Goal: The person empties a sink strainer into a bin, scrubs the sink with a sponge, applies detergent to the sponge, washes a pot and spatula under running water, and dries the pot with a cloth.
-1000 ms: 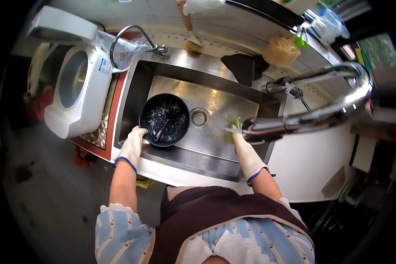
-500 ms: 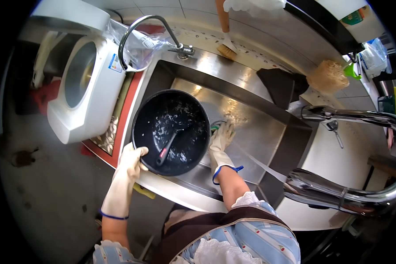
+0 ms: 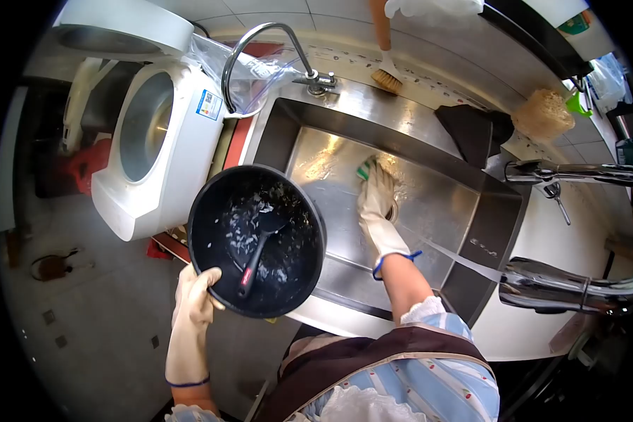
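Note:
My left hand (image 3: 196,292), in a cream rubber glove with a blue cuff, grips the near-left rim of a black pot (image 3: 299,281). The pot is held tilted at the sink's left front edge, its inside wet with whitish bits. A black spatula (image 3: 254,261) with a red mark on its handle lies in it. My gloved right hand (image 3: 377,198) is down in the stainless steel sink (image 3: 330,243), fingers closed over a green scouring pad (image 3: 364,169) against the sink bottom. The glove hides most of the pad.
A thin water stream (image 3: 464,261) runs from the large chrome faucet (image 3: 563,285) at right. A curved tap (image 3: 266,28) stands behind the sink. A white appliance (image 3: 179,151) is on the left. A brush (image 3: 387,79) and black cloth (image 3: 464,130) lie along the back ledge.
The pot in my left hand has moved left and toward me. My right hand has slid the scouring pad farther back along the sink bottom. The whole view has shifted slightly.

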Available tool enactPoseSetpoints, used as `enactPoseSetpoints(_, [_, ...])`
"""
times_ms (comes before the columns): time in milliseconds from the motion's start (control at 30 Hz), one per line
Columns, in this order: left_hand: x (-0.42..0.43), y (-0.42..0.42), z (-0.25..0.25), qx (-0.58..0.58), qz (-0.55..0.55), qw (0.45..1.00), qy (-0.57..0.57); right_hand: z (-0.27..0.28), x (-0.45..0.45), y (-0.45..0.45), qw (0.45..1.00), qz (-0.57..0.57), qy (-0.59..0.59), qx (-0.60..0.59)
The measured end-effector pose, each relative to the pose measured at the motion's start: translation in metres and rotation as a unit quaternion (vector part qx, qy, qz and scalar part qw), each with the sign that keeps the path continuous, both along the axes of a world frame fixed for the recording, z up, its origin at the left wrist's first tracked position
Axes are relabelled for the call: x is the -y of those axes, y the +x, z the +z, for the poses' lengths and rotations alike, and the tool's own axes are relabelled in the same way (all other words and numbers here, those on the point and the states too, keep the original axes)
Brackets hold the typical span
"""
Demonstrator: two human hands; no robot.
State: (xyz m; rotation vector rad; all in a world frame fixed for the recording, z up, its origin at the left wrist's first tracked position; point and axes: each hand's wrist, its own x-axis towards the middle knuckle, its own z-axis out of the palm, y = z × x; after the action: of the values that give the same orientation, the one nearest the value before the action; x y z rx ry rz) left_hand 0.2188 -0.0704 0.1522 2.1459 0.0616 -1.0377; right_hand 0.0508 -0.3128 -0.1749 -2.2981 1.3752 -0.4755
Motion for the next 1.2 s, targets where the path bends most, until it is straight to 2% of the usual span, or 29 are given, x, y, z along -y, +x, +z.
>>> enactPoseSetpoints(33, [-0.002, -0.006, 0.009, 0.03, -0.008, 0.999, 0.017, -0.016, -0.004, 0.019, 0.988, -0.036, -0.069, -0.134])
enactPoseSetpoints(67, [-0.006, -0.008, 0.013, 0.031, 0.009, 0.999, 0.021, -0.011, -0.013, 0.031, 0.989, -0.036, -0.064, -0.131])
enactPoseSetpoints(100, [-0.012, -0.01, 0.015, 0.031, 0.027, 0.999, 0.026, -0.005, -0.028, 0.039, 0.983, 0.126, 0.004, -0.135])
enactPoseSetpoints(133, [-0.023, -0.01, 0.016, 0.049, -0.014, 0.998, 0.029, 0.0, -0.045, 0.039, 0.946, 0.286, 0.075, -0.135])
enactPoseSetpoints(200, [-0.034, -0.017, 0.013, 0.037, 0.028, 0.998, 0.031, -0.021, -0.089, 0.016, 0.894, 0.445, 0.039, -0.021])
enactPoseSetpoints(233, [-0.037, -0.019, 0.012, 0.031, 0.066, 0.997, 0.021, 0.006, -0.098, -0.003, 0.876, 0.472, 0.083, -0.057])
enactPoseSetpoints(300, [-0.049, -0.024, 0.011, 0.015, 0.081, 0.997, -0.01, -0.002, -0.098, -0.031, 0.862, 0.47, 0.149, -0.118])
enactPoseSetpoints(333, [-0.055, -0.025, 0.014, 0.006, 0.048, 0.999, 0.003, 0.029, -0.068, -0.012, 0.854, 0.403, 0.236, -0.229])
enactPoseSetpoints(400, [-0.052, -0.031, 0.023, 0.003, 0.001, 0.999, 0.032, 0.043, -0.023, 0.006, 0.918, 0.242, 0.195, -0.245])
enactPoseSetpoints(433, [-0.06, -0.031, 0.019, 0.002, 0.002, 0.999, 0.034, 0.025, -0.015, 0.001, 0.977, 0.145, 0.066, -0.143])
enactPoseSetpoints(467, [-0.072, -0.033, 0.012, 0.024, -0.026, 0.999, 0.034, 0.021, -0.006, 0.023, 0.977, 0.146, 0.063, -0.142])
enactPoseSetpoints(500, [-0.077, -0.033, 0.005, 0.045, -0.054, 0.997, 0.034, 0.017, 0.001, 0.054, 0.977, 0.157, 0.072, -0.124])
enactPoseSetpoints(533, [-0.067, -0.036, 0.01, -0.001, -0.007, 0.999, 0.038, 0.012, -0.001, 0.073, 0.976, 0.171, 0.082, -0.108])
enactPoseSetpoints(567, [-0.066, -0.04, 0.008, -0.003, -0.005, 0.999, 0.043, -0.04, -0.022, 0.082, 0.947, 0.253, 0.196, 0.037])
enactPoseSetpoints(633, [-0.064, -0.043, 0.008, -0.007, 0.046, 0.998, 0.047, -0.044, -0.055, 0.07, 0.883, 0.417, 0.21, 0.041])
enactPoseSetpoints(667, [-0.063, -0.043, 0.01, -0.007, 0.046, 0.998, 0.046, 0.0, -0.07, 0.048, 0.855, 0.498, 0.106, -0.102])
enactPoseSetpoints(700, [-0.061, -0.043, 0.012, 0.003, 0.05, 0.997, 0.061, -0.016, -0.088, 0.022, 0.851, 0.514, 0.067, -0.084])
enactPoseSetpoints(733, [-0.061, -0.043, 0.013, 0.012, 0.054, 0.995, 0.077, -0.003, -0.085, -0.005, 0.831, 0.537, 0.105, -0.105])
enactPoseSetpoints(767, [-0.065, -0.042, 0.011, 0.011, 0.055, 0.996, 0.074, 0.001, -0.073, -0.015, 0.831, 0.537, 0.103, -0.107])
enactPoseSetpoints(800, [-0.072, -0.04, 0.006, -0.005, 0.073, 0.995, 0.06, 0.003, -0.059, -0.018, 0.856, 0.468, 0.14, -0.167])
enactPoseSetpoints(867, [-0.078, -0.04, 0.0, -0.024, 0.093, 0.994, 0.051, 0.003, -0.034, -0.012, 0.93, 0.296, 0.114, -0.186])
enactPoseSetpoints(900, [-0.076, -0.041, -0.003, -0.023, 0.097, 0.994, 0.052, 0.001, -0.015, -0.005, 0.971, 0.186, 0.044, -0.144])
enactPoseSetpoints(967, [-0.075, -0.044, -0.01, -0.033, 0.094, 0.994, 0.05, -0.015, -0.006, 0.017, 0.986, 0.122, -0.062, -0.097])
enactPoseSetpoints(1033, [-0.078, -0.038, -0.015, -0.019, 0.082, 0.993, 0.082, 0.033, -0.014, 0.024, 0.919, 0.276, 0.007, -0.28])
enactPoseSetpoints(1067, [-0.083, -0.039, -0.017, -0.038, 0.069, 0.994, 0.073, 0.039, -0.019, 0.002, 0.917, 0.261, 0.006, -0.3])
enactPoseSetpoints(1133, [-0.093, -0.038, -0.023, -0.027, 0.11, 0.992, 0.052, 0.061, -0.049, -0.076, 0.977, 0.17, 0.098, -0.081])
enactPoseSetpoints(1167, [-0.096, -0.036, -0.029, -0.014, 0.141, 0.989, 0.047, 0.067, -0.062, -0.103, 0.981, 0.129, 0.135, 0.043])
enactPoseSetpoints(1200, [-0.097, -0.034, -0.034, 0.008, 0.117, 0.99, 0.08, 0.094, -0.065, -0.135, 0.985, 0.01, 0.17, 0.024])
